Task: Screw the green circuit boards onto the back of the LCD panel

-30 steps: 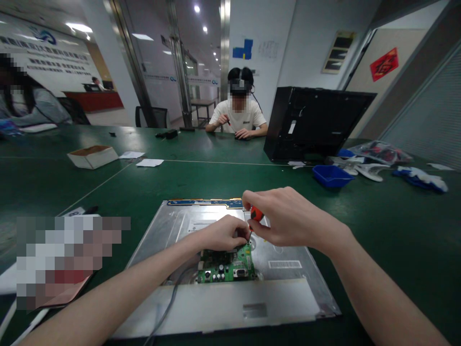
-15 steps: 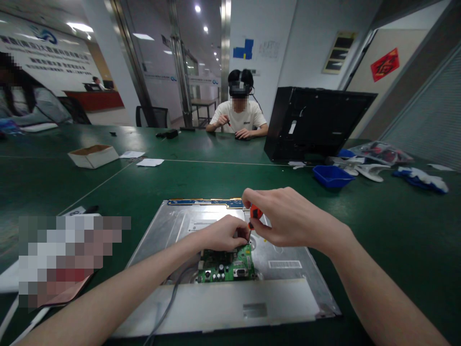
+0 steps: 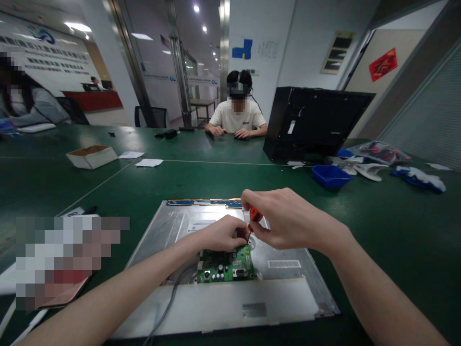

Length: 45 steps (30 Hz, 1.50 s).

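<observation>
A screwdriver with an orange and black handle (image 3: pixel 255 214) is held from above by the closed fingers of my right hand (image 3: pixel 283 216). Its short shaft leans down to the upper right corner of a green circuit board (image 3: pixel 230 269). At that corner the thumb and fingers of my left hand (image 3: pixel 230 233) are pinched together beside the screwdriver's tip. What they grip is hidden. The board lies on the silvery metal back of a display panel (image 3: pixel 288 278), flat on the green table. A thin blue circuit strip (image 3: pixel 205 203) runs along the panel's far edge.
A grey cable (image 3: pixel 169 305) runs from the board over the panel's near edge. Beyond stand a black monitor (image 3: pixel 317 122), a blue tray (image 3: pixel 331 176) and a white box (image 3: pixel 92 157). Gloves (image 3: pixel 419 179) lie at right. A co-worker (image 3: pixel 237 113) sits opposite.
The screwdriver handle has turned and tilted slightly in my right hand, while my left hand stays in place. Across the table, the co-worker's raised hand has come down to the tabletop.
</observation>
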Motion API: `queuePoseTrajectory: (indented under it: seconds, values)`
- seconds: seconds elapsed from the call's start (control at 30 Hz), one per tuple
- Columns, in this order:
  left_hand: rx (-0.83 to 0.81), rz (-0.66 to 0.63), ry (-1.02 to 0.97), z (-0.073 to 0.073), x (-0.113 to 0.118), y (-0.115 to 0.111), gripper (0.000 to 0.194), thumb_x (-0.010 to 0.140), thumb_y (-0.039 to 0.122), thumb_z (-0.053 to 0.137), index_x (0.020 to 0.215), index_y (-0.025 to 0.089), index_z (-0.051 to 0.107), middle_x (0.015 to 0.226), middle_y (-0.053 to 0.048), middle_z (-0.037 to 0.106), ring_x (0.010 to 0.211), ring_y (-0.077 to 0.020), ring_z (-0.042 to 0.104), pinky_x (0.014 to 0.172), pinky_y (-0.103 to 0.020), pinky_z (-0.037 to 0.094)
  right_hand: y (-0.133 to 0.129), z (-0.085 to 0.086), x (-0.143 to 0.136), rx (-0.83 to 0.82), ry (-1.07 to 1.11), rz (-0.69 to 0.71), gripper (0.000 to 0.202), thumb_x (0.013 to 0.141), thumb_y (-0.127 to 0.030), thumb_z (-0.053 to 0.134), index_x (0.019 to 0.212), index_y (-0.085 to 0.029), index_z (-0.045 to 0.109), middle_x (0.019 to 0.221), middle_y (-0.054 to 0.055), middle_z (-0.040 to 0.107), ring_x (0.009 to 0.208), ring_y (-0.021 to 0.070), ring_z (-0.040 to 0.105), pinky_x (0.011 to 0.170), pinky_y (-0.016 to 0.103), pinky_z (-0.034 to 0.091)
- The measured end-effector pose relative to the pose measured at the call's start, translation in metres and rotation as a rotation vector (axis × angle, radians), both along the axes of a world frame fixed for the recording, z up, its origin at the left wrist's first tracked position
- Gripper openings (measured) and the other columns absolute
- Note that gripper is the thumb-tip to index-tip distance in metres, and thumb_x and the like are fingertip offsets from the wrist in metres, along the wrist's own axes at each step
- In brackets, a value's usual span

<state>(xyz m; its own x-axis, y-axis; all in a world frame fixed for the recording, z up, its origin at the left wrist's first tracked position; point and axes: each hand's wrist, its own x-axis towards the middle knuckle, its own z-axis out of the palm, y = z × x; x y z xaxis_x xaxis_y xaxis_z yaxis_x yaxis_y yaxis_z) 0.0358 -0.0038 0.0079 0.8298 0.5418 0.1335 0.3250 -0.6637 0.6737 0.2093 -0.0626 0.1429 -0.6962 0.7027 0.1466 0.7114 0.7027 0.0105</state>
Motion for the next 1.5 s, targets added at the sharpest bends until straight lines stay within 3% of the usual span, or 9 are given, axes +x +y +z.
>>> queuePoseTrajectory:
  seconds: [0.23,0.37,0.47,0.7,0.8,0.97,1.17,1.37,1.5]
  values:
    - [-0.034,-0.02,0.007,0.0032,0.0001,-0.0012,0.011,0.074,0.007,0.059,0.081,0.013,0.066,0.073,-0.002,0.067,0.066,-0.0144,0.059,0.064,-0.023,0.043,0.0074,-0.0054,0.0004,0.064,-0.076,-0.096,0.022,0.089,-0.044,0.051,0.092,-0.022,0.049,0.071,-0.001,0.064,0.057,0.0138,0.052,0.051,0.026,0.018]
    - [-0.023,0.015,0.017,0.0035,0.0002,-0.0015,0.007,0.073,0.009,0.061,0.078,0.013,0.065,0.072,-0.002,0.065,0.064,-0.0142,0.057,0.061,-0.023,0.042,0.0051,-0.0035,0.0012,0.024,-0.055,-0.053,0.008,0.088,-0.029,0.05,0.091,-0.022,0.048,0.072,-0.002,0.063,0.056,0.0124,0.049,0.051,0.026,0.019]
    - [-0.012,0.015,0.01,0.0017,0.0001,-0.0008,0.006,0.074,0.011,0.061,0.079,0.013,0.065,0.074,-0.003,0.066,0.067,-0.0155,0.059,0.062,-0.024,0.043,0.0002,-0.0005,0.0022,-0.016,-0.014,0.001,0.01,0.082,-0.022,0.052,0.089,-0.022,0.046,0.075,-0.002,0.063,0.056,0.0118,0.047,0.05,0.025,0.02]
    - [0.008,-0.011,0.011,0.0011,0.0006,-0.0008,0.008,0.074,0.008,0.059,0.077,0.014,0.063,0.07,0.0,0.064,0.065,-0.0145,0.059,0.062,-0.023,0.042,0.0022,-0.0019,0.0022,0.032,-0.048,-0.012,0.009,0.087,-0.032,0.05,0.086,-0.023,0.051,0.069,-0.002,0.063,0.057,0.0132,0.05,0.051,0.026,0.019]
    - [-0.015,0.023,0.016,0.0031,0.001,-0.0021,0.008,0.072,0.009,0.061,0.078,0.013,0.064,0.07,-0.001,0.064,0.064,-0.0142,0.058,0.059,-0.022,0.042,0.0027,-0.0017,0.0026,0.023,-0.046,-0.026,0.004,0.087,-0.026,0.048,0.088,-0.023,0.05,0.07,-0.002,0.063,0.056,0.0128,0.05,0.051,0.026,0.019]
    - [-0.006,0.012,0.001,-0.0002,0.0006,-0.0003,0.006,0.073,0.01,0.06,0.076,0.013,0.063,0.072,-0.002,0.064,0.066,-0.0148,0.058,0.06,-0.023,0.041,-0.0018,0.0023,0.0031,-0.049,0.02,0.038,0.017,0.08,-0.022,0.052,0.097,-0.021,0.047,0.08,-0.001,0.064,0.059,0.0127,0.05,0.051,0.026,0.022]
    - [0.002,-0.024,0.01,-0.0003,0.0003,0.0001,0.008,0.074,0.009,0.059,0.076,0.014,0.064,0.071,-0.001,0.065,0.067,-0.0144,0.059,0.064,-0.024,0.043,0.0022,-0.0009,0.0014,0.031,-0.061,-0.034,0.017,0.089,-0.039,0.05,0.088,-0.023,0.052,0.069,-0.001,0.063,0.056,0.0136,0.05,0.052,0.026,0.019]
    - [-0.012,0.014,0.019,0.0017,0.0002,-0.0005,0.003,0.074,0.013,0.061,0.076,0.014,0.063,0.069,0.0,0.062,0.063,-0.0137,0.056,0.059,-0.023,0.04,0.0013,0.0007,0.0006,-0.002,-0.038,-0.016,0.01,0.083,-0.022,0.051,0.093,-0.021,0.049,0.074,-0.001,0.064,0.056,0.0122,0.049,0.051,0.026,0.02]
    - [0.014,-0.012,0.011,-0.0012,-0.0001,0.0017,0.004,0.074,0.012,0.059,0.072,0.014,0.061,0.066,0.001,0.06,0.062,-0.0133,0.055,0.057,-0.022,0.038,-0.0022,0.0037,0.0012,-0.045,-0.002,0.031,0.015,0.081,-0.025,0.054,0.094,-0.021,0.049,0.078,0.0,0.064,0.059,0.0127,0.05,0.052,0.026,0.023]
